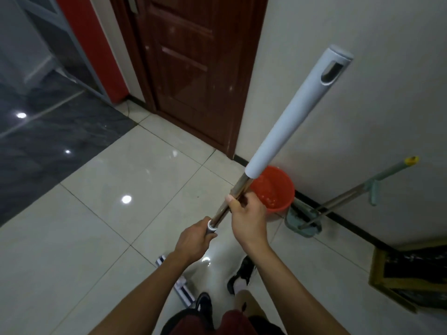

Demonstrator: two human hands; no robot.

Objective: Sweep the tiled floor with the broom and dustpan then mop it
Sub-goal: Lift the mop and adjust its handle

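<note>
The person holds the mop (285, 122) in both hands: the left hand (193, 240) wraps its grip round the lower collar of the shaft, the right hand (246, 213) clamps the metal shaft just above. The mop head (179, 284) rests on the tiled floor (96, 226) by the feet. The broom and dustpan (303, 220) lean against the wall beside a red bucket (275, 189), so sweeping looks finished and mopping is in hand, with most of the floor probably left.

Open tiled floor (101, 213) is being left at centre-left, while the right wall is being crowded by bucket (273, 189) and dustpan (302, 221).
</note>
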